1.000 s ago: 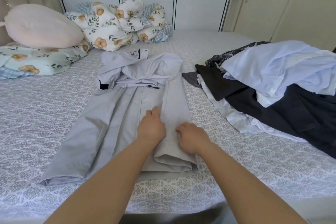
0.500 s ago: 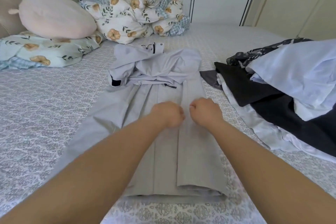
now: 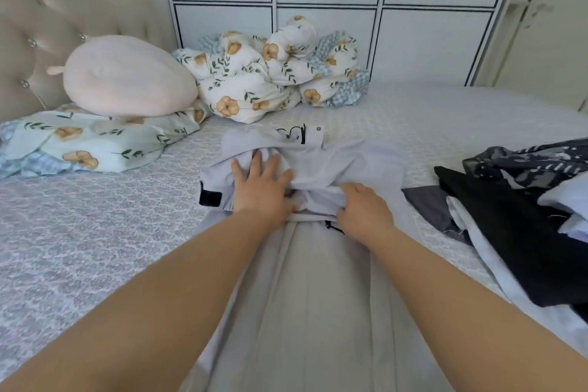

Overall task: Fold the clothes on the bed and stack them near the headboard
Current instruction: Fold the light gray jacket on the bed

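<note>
Left hand point(image 3: 259, 183) flat on grey garment point(image 3: 318, 289), right hand point(image 3: 362, 212) gripping its fold, fingertips hidden

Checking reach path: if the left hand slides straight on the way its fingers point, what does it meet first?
Left hand lies flat on the grey jacket, fingers pointing away. Straight on: the jacket's label tab, then probably the floral bedding heap; depth unclear.

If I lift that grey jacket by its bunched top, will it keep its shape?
Probably not. The grey jacket looks thin and floppy: its top bunches under the left hand and right hand. The folded body would likely sag open, and seems light.
</note>
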